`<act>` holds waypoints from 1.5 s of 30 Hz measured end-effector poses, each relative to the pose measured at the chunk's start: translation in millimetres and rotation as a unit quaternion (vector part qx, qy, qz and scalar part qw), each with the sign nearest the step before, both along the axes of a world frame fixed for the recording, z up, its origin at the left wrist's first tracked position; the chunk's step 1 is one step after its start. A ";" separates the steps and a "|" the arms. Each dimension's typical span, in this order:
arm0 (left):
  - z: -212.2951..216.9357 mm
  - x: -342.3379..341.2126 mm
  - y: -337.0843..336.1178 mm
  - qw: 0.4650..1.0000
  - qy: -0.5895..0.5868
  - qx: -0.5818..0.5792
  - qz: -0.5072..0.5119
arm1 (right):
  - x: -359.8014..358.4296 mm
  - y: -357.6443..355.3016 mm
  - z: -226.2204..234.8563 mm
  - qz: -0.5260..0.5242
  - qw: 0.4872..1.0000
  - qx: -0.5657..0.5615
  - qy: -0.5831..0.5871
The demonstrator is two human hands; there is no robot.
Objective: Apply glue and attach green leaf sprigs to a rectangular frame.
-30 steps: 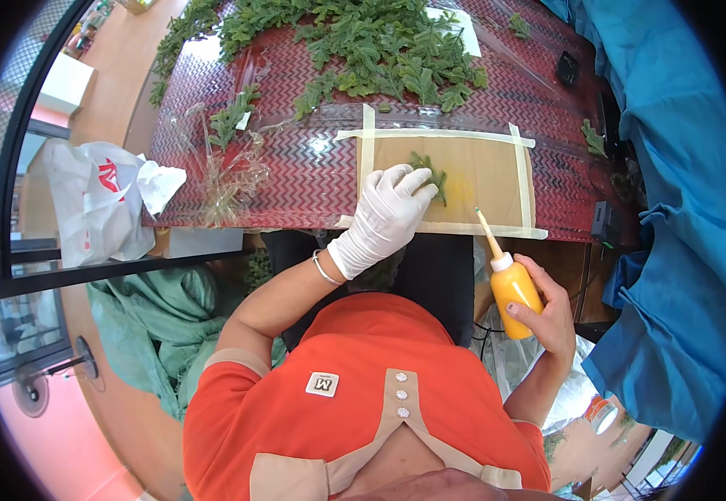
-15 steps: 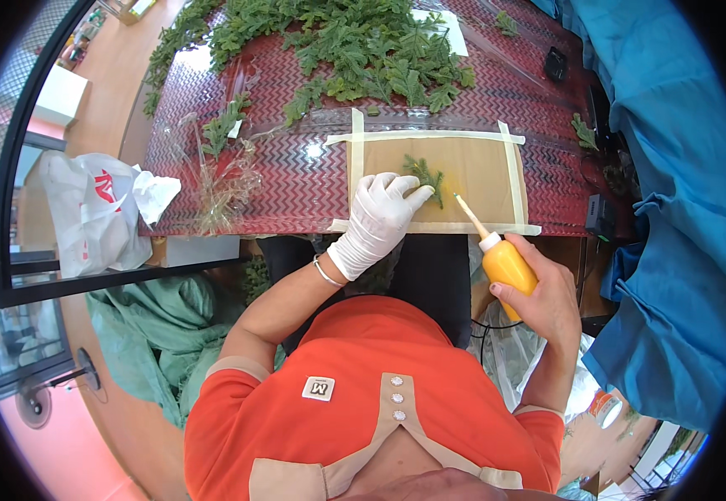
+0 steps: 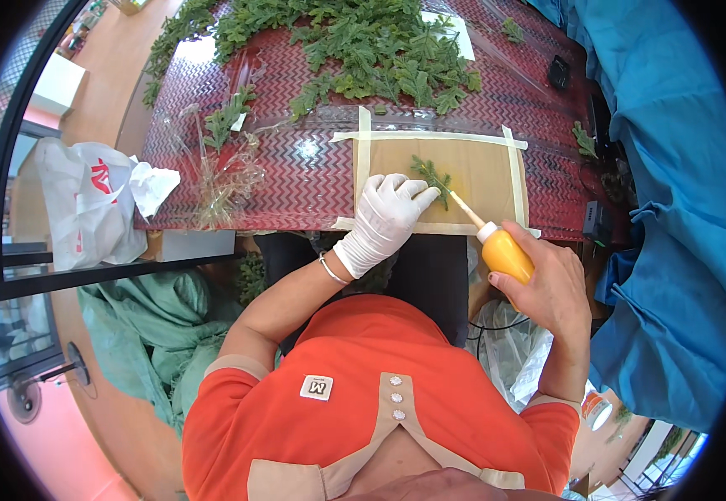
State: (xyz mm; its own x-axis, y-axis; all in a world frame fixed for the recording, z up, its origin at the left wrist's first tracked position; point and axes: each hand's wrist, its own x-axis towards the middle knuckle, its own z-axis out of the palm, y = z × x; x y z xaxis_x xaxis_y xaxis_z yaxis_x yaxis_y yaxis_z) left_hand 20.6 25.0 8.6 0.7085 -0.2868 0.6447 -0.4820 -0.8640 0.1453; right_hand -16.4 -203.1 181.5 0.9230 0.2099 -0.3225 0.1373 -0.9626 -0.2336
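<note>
My left hand [image 3: 385,219], in a white glove, pinches the lower end of a small green artificial fir sprig [image 3: 431,174] with thumb and fingers. The sprig is over a brown board [image 3: 480,167] edged with cream masking tape. Bare, my right hand [image 3: 547,284] wraps round a yellow squeeze bottle [image 3: 506,255] with a white collar and a long pale nozzle [image 3: 466,210]. The bottle is tilted, its nozzle tip at the right side of the sprig, close to the stem. Whether the tip touches the sprig I cannot tell. A yellowish stain marks the board near it.
A heap of green sprigs [image 3: 380,54] covers the far part of the red zigzag-patterned table cover [image 3: 288,179]. Tangled clear plastic strands [image 3: 225,179] lie at left, beside a white plastic bag [image 3: 88,204]. Blue cloth [image 3: 672,209] hangs at right; a small black object [image 3: 558,73] sits far right.
The bottle's nozzle has come left and slightly up to the sprig. My left hand and the sprig have shifted a little to the right in the picture.
</note>
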 end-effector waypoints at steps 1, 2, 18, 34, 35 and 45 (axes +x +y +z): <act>0.0 0.5 0.1 1.000 -0.004 0.000 -0.003 | 0.7 1.0 -0.1 0.000 1.000 -0.004 -0.001; 0.0 0.8 0.3 1.000 -0.009 0.001 -0.007 | 1.4 1.9 -0.1 0.000 1.000 -0.007 -0.002; -1.2 -0.7 -1.5 1.000 0.005 -0.003 0.014 | -7.6 3.7 3.0 0.005 1.000 -0.030 0.007; 2.2 -0.5 -1.6 1.000 0.014 -0.015 0.017 | -22.8 -1.1 -4.8 -0.024 1.000 -0.012 0.007; 1.8 -0.4 -1.7 1.000 0.011 -0.016 0.018 | -23.6 -1.1 -4.7 -0.025 1.000 -0.011 0.007; 2.2 -0.3 -1.3 1.000 0.003 -0.023 0.018 | -32.8 -3.6 -8.0 -0.029 1.000 -0.011 -0.001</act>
